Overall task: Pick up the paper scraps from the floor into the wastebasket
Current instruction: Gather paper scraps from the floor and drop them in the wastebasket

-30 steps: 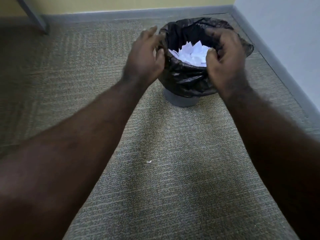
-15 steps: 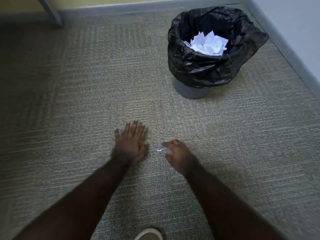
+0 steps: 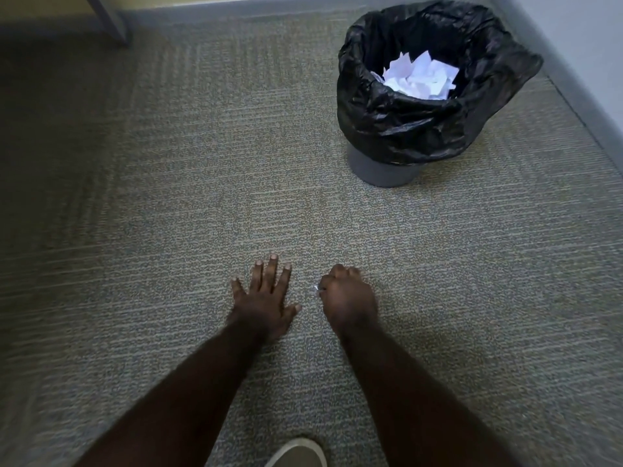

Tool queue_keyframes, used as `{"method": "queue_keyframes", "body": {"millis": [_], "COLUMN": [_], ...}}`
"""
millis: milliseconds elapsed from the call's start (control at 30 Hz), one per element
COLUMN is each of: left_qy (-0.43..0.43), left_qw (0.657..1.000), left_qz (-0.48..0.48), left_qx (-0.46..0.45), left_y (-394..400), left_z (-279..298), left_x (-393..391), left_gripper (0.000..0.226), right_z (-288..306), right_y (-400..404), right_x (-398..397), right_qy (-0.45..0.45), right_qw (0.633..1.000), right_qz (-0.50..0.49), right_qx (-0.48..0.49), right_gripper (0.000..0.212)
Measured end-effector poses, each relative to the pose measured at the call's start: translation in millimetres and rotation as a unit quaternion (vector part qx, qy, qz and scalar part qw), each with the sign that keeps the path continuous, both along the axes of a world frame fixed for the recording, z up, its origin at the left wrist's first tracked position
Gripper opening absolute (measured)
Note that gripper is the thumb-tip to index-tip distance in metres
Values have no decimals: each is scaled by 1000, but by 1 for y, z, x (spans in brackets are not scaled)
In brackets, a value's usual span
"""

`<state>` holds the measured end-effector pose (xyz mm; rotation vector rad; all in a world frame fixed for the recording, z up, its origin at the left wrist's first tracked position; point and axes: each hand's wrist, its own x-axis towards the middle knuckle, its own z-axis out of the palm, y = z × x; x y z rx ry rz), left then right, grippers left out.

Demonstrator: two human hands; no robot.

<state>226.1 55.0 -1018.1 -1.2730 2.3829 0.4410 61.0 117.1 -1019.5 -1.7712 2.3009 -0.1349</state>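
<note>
A grey wastebasket (image 3: 384,171) lined with a black bag (image 3: 397,129) stands on the carpet at the upper right, holding a heap of white paper scraps (image 3: 421,77). My left hand (image 3: 264,298) lies flat on the carpet with its fingers spread, holding nothing. Just to its right, my right hand (image 3: 347,294) is curled on the floor, its fingertips pinched on a tiny white paper scrap (image 3: 316,287) that peeks out at the left of the fingers.
Grey-green carpet (image 3: 168,214) covers the floor. A grey baseboard (image 3: 573,92) and wall run along the right and the far side. A furniture leg (image 3: 111,21) stands at the upper left. The toe of a shoe (image 3: 296,455) shows at the bottom.
Both hands came down from the wastebasket's rim to the carpet. The right hand's fingers have now closed on the tiny scrap; the left hand stays flat beside it.
</note>
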Motion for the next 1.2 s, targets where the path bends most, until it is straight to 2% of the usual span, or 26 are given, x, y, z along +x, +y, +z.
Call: {"method": "queue_keyframes", "body": {"millis": [133,233,333,600,700,800,933,1067,1200], "left_qy": [11,14,24,56,67,74,69,64,131], "left_qw": [1000,1000,1000,998,997,997,997,998,990], "left_qz": [0,-4,1,10,4,-6,-16,-4,44], "left_qx": [0,-7,-14,-36,-24,-18,-15,-6,5], "left_y": [0,-1,0,-5,-10,-12,-19,-38,-61], "left_z": [-5,-8,-7,3,10,17,24,47,90], "left_x": [3,5,5,-3,-12,-21,-34,-61,-87], "left_gripper": [80,82,80,73,72,72,72,72,70], "right_z": [-2,16,54,171,206,227,238,240,247], "right_y": [2,0,-7,-57,-76,-97,-119,-120,-107], "right_x": [0,-10,-32,-120,-145,-164,-179,-184,-187], "right_qy": [22,-56,-107,-46,-25,2,22,-30,-59], "right_qw": [1000,998,989,954,940,938,958,954,941], "right_qz": [9,-23,-60,-127,-154,-165,-171,-195,-229], "right_qx": [8,-14,-88,-269,-303,-305,-228,-225,-241], "right_gripper": [15,24,25,21,23,24,29,38,34]}}
